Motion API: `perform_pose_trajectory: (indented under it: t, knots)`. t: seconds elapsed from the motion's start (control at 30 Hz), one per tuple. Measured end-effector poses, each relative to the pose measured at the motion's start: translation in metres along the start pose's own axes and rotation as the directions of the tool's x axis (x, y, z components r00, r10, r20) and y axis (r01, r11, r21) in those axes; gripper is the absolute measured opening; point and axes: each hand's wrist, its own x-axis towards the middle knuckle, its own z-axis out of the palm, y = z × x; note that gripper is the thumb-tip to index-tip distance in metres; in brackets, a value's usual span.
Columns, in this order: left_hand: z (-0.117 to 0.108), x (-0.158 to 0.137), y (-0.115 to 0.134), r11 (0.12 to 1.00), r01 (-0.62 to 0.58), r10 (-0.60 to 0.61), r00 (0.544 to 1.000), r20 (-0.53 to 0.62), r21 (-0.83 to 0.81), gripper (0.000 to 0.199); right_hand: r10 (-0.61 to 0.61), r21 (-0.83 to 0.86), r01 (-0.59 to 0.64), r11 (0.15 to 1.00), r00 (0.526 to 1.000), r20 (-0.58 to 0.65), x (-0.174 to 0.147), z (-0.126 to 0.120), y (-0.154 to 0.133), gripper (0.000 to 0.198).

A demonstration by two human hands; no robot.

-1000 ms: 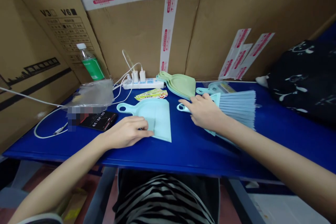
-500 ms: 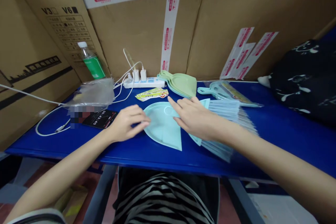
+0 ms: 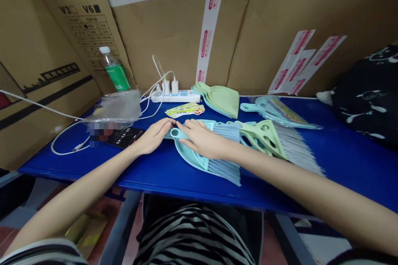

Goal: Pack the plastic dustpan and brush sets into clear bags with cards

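A light-blue dustpan (image 3: 189, 158) lies on the blue table in front of me, its handle end toward the left. On it rests a light-blue hand brush (image 3: 228, 165), its grey-blue bristles pointing right and reaching past the pan's edge. My right hand (image 3: 200, 137) is closed over the brush near its handle, whose round end hole shows by the fingers. At the dustpan's handle end is my left hand (image 3: 155, 136), fingers bent together around it; much of the handle is hidden. Just right of the pan lie more brushes, a green one (image 3: 275, 138) on top.
Stacked green and blue dustpans (image 3: 224, 101) stand behind, beside a bagged blue dustpan set (image 3: 276, 112). A power strip (image 3: 183, 96) with cables, small packets (image 3: 185, 110), a phone (image 3: 124, 137), a plastic bag (image 3: 118, 109) and a bottle (image 3: 115, 70) are at the left. Cardboard walls (image 3: 174, 33) border the table.
My right hand has moved left, bringing the blue brush from the right onto the dustpan. The green brush beneath is now uncovered. My left hand has come up to the dustpan's handle end.
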Motion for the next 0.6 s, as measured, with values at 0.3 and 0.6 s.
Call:
perform_pose_trajectory:
  t: [0.3,0.6]
  knots:
    - [-0.002,0.004,-0.008,0.992,-0.032,0.041,0.997,0.072,-0.118,0.032,-0.04,0.182,0.085,0.98,0.971,-0.236,0.021,0.024,0.001,0.019]
    - [-0.005,0.004,-0.01,0.953,0.008,0.036,0.989,0.14,-0.302,0.02,-0.074,-0.027,0.071,0.997,0.989,-0.131,-0.029,0.001,0.013,0.043]
